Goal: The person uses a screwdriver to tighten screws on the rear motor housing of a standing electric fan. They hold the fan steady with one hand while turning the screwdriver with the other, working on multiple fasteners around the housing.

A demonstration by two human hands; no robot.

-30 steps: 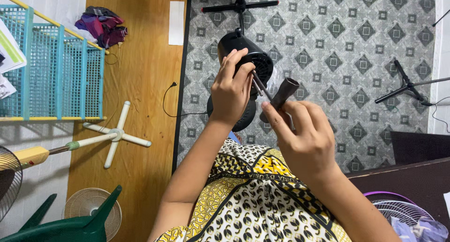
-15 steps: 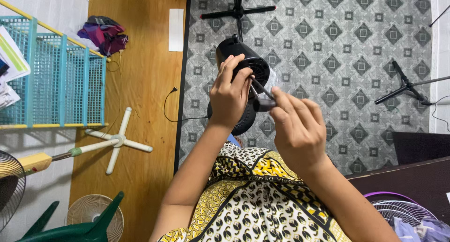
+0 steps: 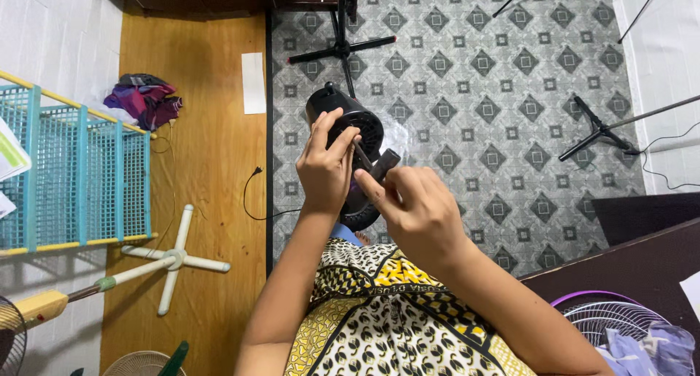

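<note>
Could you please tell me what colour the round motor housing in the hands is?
The round plastic motor housing is black, clearest in the head view.

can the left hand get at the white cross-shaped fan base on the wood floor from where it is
Probably not as things stand: the left hand is up gripping the black fan motor housing, while the white cross-shaped fan base lies apart, down on the floor.

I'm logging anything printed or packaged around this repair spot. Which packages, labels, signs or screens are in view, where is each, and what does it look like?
White paper sheet: flat on the wooden floor, upright rectangle, plain white.
Printed paper: left edge behind the blue basket, white with green.
White paper corner: on the dark furniture, far right.
No screens or packages show.
</note>
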